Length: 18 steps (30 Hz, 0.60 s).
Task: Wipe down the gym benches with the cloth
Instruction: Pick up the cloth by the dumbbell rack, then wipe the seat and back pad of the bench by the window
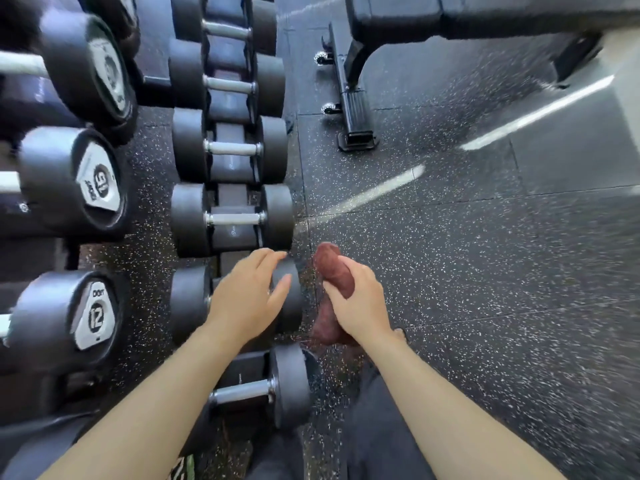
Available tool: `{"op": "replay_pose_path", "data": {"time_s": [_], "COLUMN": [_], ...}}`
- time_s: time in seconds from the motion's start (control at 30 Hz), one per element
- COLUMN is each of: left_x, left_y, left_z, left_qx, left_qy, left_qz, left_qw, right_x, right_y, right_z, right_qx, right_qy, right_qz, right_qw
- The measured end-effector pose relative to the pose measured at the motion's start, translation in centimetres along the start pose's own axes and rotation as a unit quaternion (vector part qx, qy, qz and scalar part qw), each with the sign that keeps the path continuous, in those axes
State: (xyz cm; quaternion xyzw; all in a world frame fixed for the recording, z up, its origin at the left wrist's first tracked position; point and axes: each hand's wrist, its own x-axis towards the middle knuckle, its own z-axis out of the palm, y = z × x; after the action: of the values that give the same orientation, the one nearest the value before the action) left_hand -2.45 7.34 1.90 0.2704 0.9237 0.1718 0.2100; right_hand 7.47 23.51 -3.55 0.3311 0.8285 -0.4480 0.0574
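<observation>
— First entry: bench (485, 15)?
— We log it cut off by the top edge.
— The cloth (333, 269)?
— Middle hidden under our right hand (360, 303).
— The rack dumbbells (69, 181)?
— Handles cut by the left edge.
— The floor (485, 271)?
— Blurred rightward.

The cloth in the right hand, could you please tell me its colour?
The cloth is a reddish brown, seen in the head view.

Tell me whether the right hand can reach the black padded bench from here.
Probably not yet. The right hand, gripping the reddish-brown cloth, hangs well short of the black padded bench; only speckled rubber floor lies between, so stepping forward should do it.
</observation>
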Motion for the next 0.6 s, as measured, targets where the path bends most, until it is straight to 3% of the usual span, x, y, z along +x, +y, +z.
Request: {"op": "replay_pose_path", "data": {"time_s": [0.33, 0.6], "left_x": [11.0, 18.6], "left_y": [17.4, 23.0], "left_z": [-5.3, -10.8], "left_qx": [-0.016, 0.003], "left_qy": [0.035, 0.073], "left_qz": [0.007, 0.028], "left_qw": [0.999, 0.997], "right_x": [7.6, 15.3], "right_y": [-2.6, -6.1], "right_z": [-19.6, -28.6], "right_qx": [0.011, 0.026], "right_qy": [-0.005, 0.038], "right_qz": [-0.074, -0.099], "right_qw": [0.997, 0.994]}}
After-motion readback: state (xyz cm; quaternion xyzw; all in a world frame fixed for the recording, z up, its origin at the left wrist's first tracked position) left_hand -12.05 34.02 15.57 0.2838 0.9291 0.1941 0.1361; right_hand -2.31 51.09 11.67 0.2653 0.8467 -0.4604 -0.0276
